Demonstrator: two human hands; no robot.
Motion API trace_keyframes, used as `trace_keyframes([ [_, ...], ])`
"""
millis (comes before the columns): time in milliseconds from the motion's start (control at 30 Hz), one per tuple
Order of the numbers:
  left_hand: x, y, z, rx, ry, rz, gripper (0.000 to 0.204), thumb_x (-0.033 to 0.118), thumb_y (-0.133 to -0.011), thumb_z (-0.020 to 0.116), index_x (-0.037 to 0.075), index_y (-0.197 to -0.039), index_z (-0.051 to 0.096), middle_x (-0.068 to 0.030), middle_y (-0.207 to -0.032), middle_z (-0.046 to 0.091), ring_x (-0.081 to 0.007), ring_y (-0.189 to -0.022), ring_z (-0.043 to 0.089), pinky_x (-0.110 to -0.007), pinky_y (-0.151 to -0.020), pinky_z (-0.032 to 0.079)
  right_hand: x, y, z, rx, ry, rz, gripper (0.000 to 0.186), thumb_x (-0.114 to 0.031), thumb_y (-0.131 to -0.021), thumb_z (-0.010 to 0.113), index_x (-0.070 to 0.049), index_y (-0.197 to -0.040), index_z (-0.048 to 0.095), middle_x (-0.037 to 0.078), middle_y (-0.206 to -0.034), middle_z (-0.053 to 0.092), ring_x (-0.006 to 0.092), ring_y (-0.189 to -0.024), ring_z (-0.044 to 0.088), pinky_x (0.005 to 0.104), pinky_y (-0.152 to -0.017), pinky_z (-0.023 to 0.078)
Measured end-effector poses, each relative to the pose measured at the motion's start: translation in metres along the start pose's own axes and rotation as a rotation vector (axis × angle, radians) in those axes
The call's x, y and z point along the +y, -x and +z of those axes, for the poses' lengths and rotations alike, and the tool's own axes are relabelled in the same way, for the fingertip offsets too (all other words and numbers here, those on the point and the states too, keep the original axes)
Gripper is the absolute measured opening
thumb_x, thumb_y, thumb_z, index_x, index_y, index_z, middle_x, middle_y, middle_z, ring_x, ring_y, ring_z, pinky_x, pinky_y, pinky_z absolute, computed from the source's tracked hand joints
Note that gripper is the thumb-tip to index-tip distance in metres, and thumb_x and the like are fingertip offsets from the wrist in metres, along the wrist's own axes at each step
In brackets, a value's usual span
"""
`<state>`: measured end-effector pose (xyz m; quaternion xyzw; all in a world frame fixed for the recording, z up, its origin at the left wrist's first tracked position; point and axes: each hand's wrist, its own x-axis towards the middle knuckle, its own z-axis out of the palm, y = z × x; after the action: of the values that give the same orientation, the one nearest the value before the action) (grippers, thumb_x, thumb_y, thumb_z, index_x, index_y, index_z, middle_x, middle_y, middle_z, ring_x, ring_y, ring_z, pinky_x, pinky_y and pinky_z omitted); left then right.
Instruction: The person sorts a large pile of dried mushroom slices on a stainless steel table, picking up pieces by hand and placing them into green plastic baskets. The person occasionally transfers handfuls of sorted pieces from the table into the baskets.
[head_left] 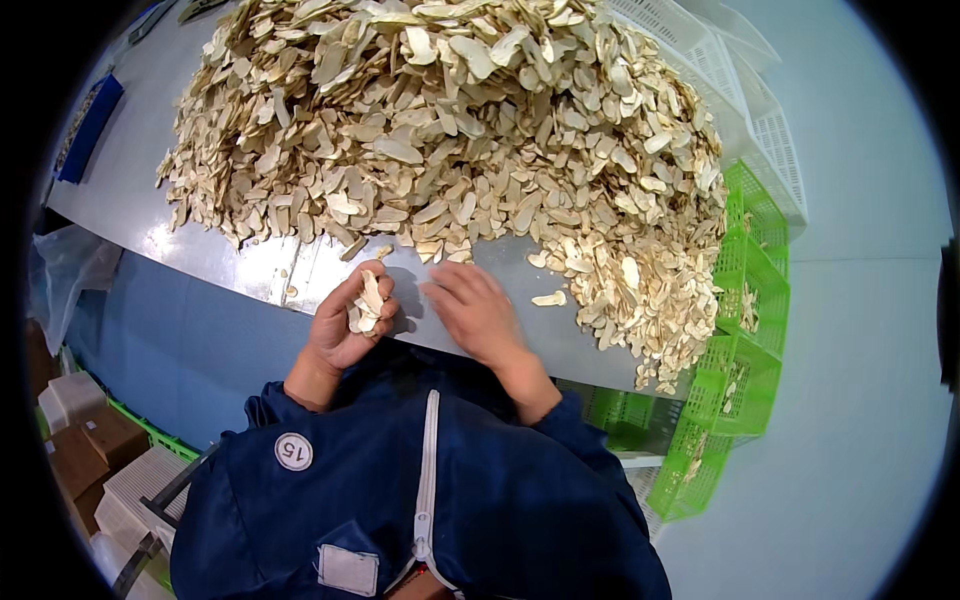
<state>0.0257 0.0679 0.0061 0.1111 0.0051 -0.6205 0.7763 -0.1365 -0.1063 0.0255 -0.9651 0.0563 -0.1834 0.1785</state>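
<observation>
Some pale dry slices [366, 303] sit in the left hand [338, 328], which is curled around them. They look light, stiff and easy to snap, so a soft pinch on the flat sides should suit. The right hand [480, 315], half open, palm down over the worktop [550, 325], seems to hold nothing.

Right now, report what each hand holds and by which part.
Left hand: thin, elongated cream-white slices, cupped inside; gripped part unclear. Right hand: nothing visible, palm hidden.
</observation>
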Motion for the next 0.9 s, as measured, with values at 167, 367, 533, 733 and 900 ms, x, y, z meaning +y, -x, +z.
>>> trace_keyframes([
  [167, -0.020, -0.026, -0.004, -0.083, 0.037, -0.137, 0.031, 0.029, -0.106, 0.050, 0.007, -0.126, 0.056, -0.0110, -0.106, 0.063, -0.0256, -0.090, 0.062, -0.033, -0.067, 0.056, 0.056, 0.047, -0.056, 0.088, 0.208, 0.306, 0.025, -0.009, -0.089, 0.066, -0.010, -0.114, 0.069, 0.010, -0.117, 0.067, 0.0316, -0.113, 0.061, 0.0451, -0.098, 0.049],
  [367, -0.041, -0.055, -0.004, -0.076, 0.063, -0.197, 0.028, 0.026, -0.106, 0.049, 0.006, -0.125, 0.057, -0.0098, -0.105, 0.066, -0.0257, -0.090, 0.066, -0.034, -0.068, 0.056, 0.062, 0.030, -0.071, 0.280, 0.165, 0.420, 0.020, -0.014, -0.091, 0.067, -0.008, -0.110, 0.071, 0.011, -0.109, 0.069, 0.0309, -0.106, 0.062, 0.0418, -0.095, 0.049],
  [533, -0.037, -0.055, -0.003, -0.094, 0.068, -0.208, 0.031, 0.029, -0.106, 0.049, 0.007, -0.127, 0.056, -0.0106, -0.108, 0.064, -0.0260, -0.094, 0.062, -0.034, -0.071, 0.056, 0.043, -0.026, -0.021, 0.298, 0.123, 0.420, 0.026, -0.015, -0.089, 0.069, -0.010, -0.115, 0.068, 0.010, -0.104, 0.068, 0.0293, -0.100, 0.062, 0.0417, -0.089, 0.050],
  [733, -0.037, -0.055, 0.000, -0.076, 0.056, -0.222, 0.032, 0.030, -0.107, 0.048, 0.006, -0.128, 0.056, -0.0114, -0.108, 0.063, -0.0264, -0.094, 0.062, -0.034, -0.070, 0.056, 0.040, -0.023, -0.013, 0.147, 0.093, 0.493, 0.028, -0.015, -0.086, 0.069, -0.011, -0.114, 0.069, 0.009, -0.110, 0.068, 0.0318, -0.104, 0.061, 0.0427, -0.090, 0.050],
  [900, -0.041, -0.059, -0.004, -0.093, 0.031, -0.234, 0.032, 0.029, -0.107, 0.046, 0.006, -0.128, 0.054, -0.0130, -0.108, 0.063, -0.0268, -0.093, 0.063, -0.035, -0.070, 0.057, 0.054, 0.025, -0.050, 0.203, 0.075, 0.406, 0.027, -0.012, -0.086, 0.069, -0.012, -0.112, 0.068, 0.010, -0.113, 0.067, 0.0312, -0.107, 0.061, 0.0421, -0.092, 0.050],
])
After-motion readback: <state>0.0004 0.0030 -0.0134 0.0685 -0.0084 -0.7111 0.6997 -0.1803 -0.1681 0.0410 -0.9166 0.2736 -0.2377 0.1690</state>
